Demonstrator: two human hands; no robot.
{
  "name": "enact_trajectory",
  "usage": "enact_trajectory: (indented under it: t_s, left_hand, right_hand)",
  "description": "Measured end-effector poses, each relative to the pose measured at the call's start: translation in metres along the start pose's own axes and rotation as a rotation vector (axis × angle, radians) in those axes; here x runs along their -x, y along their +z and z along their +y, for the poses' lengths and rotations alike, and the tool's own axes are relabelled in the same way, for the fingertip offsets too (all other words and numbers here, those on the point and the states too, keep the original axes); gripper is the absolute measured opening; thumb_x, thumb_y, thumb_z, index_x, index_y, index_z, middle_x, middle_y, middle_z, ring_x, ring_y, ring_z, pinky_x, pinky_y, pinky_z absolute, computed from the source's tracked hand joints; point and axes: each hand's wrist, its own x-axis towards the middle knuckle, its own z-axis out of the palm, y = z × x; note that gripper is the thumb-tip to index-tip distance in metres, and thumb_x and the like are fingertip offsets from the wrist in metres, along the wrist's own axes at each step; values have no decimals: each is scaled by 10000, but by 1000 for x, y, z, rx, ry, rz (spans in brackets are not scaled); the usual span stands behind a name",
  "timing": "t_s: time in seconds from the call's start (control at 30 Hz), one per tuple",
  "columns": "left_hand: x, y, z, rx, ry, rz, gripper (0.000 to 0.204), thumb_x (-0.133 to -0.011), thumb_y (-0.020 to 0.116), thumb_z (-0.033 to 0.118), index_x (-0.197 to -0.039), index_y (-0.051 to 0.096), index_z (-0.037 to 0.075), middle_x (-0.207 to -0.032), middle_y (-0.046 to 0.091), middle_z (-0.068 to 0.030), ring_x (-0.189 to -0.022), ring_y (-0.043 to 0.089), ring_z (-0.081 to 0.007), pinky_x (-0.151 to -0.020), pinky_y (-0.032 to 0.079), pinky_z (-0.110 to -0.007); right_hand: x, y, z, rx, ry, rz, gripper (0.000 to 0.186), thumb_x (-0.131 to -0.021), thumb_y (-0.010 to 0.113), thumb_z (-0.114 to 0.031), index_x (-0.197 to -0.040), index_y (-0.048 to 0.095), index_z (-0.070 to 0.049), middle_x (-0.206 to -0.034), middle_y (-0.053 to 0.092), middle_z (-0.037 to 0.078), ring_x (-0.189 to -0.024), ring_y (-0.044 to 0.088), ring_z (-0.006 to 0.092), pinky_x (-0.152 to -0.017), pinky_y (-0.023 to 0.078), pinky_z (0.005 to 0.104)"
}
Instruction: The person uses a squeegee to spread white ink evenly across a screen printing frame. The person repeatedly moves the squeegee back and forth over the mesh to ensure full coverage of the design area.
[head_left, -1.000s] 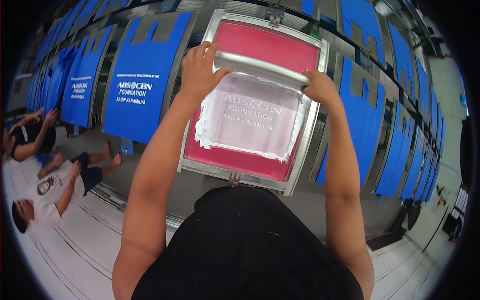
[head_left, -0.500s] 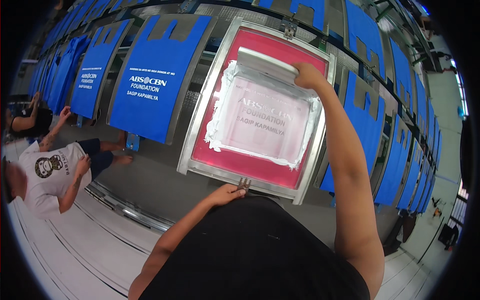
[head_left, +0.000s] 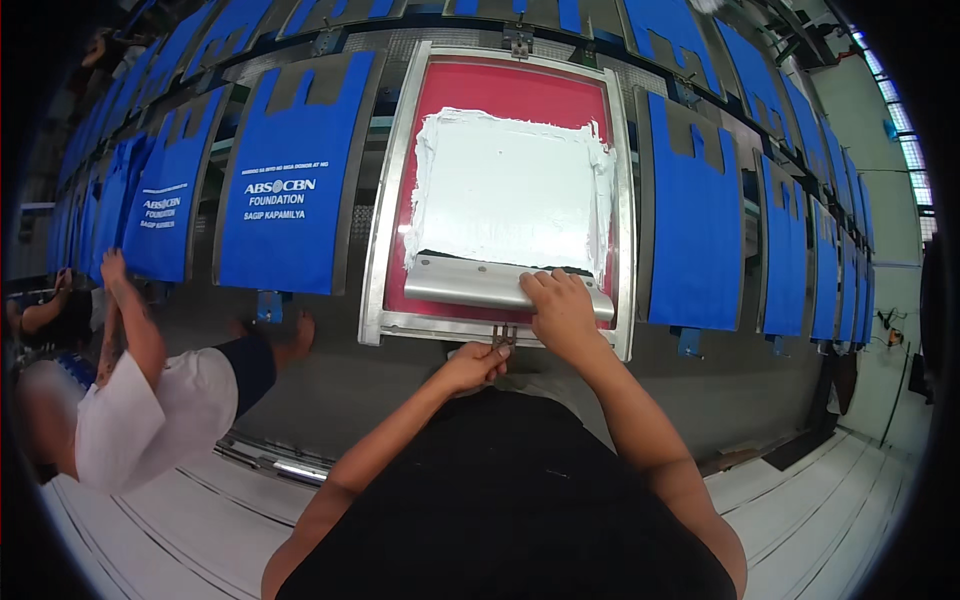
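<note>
Rows of blue bags [head_left: 175,180] fill the background; white print [head_left: 280,187] is done on the near left bag [head_left: 276,255], absent from the near right bag [head_left: 695,230]. Remotely, I see between them a metal frame [head_left: 621,210] around a pink screen [head_left: 510,92], white ink [head_left: 510,180] hiding whatever lies beneath. My right hand's [head_left: 562,312] grip clasps the squeegee [head_left: 465,285] at the near end; my left hand [head_left: 473,368] touches a pronged bracket [head_left: 504,333], pinching or not, I cannot tell.

Left of our right hand's [head_left: 563,312] grip, we can see four lines of white printed lettering [head_left: 280,187] on a flat blue fabric bag [head_left: 275,258], with similar white print [head_left: 160,208] on another blue fabric bag [head_left: 158,256] farther left.
</note>
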Motion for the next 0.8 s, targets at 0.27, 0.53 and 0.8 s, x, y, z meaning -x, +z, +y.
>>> enact_trajectory:
  t_s: [0.27,0.53,0.8]
  left_hand:
    - [-10,0,-14,-332,-128,228,584,-918,546,563,-720,665,26,-630,614,-75,-628,598,-176,-624,472,-333]
    - [21,-27,48,-697,39,790,558,-912,530,547,-855,703,19,-808,670,-225,-812,648,-410,-767,495,-493]
    - [-16,-187,26,-256,402,1025,477,-997,512,293,-1357,494,-19,-1329,572,-190,-1251,524,-258,-1049,383,-331]
  right_hand:
    - [8,-33,80,-10,169,-16,361,-714,729,-193,-1061,663,-119,-973,680,103,-1008,605,317,-927,361,520]
    - [5,54,186,-837,247,201,389,-653,821,-178,-984,708,-7,-890,671,70,-801,615,176,-831,467,300]
    - [-26,32,155,-1131,460,178,355,-712,813,-220,-948,690,15,-801,637,52,-756,590,132,-663,450,262]
